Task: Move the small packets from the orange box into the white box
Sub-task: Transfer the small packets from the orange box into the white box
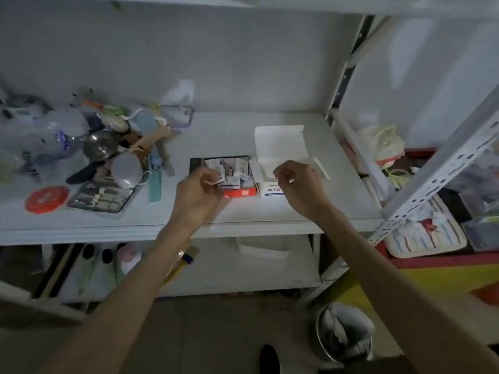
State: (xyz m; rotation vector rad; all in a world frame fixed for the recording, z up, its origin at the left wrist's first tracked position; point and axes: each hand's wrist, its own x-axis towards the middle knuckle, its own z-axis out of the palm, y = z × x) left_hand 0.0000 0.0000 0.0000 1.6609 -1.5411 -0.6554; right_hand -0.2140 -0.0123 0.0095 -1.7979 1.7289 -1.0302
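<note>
An orange box (240, 192) lies on the white shelf (243, 136), filled with several small white packets (237, 168). Touching its right side stands a white box (270, 188) with its lid (280, 140) flipped up toward the back. My left hand (198, 191) hovers over the orange box's left end, fingers curled, thumb and forefinger pinching the edge of one packet. My right hand (298, 182) hangs over the white box's front, fingers curled loosely; nothing shows clearly between them.
A heap of clutter fills the shelf's left: a metal ladle (100, 148), a face mask (127, 170), a manicure kit (101, 197), a red round lid (46, 198), a teal strip (155, 182). A slotted metal upright (432, 179) slants at right. A bin (344, 333) stands on the floor.
</note>
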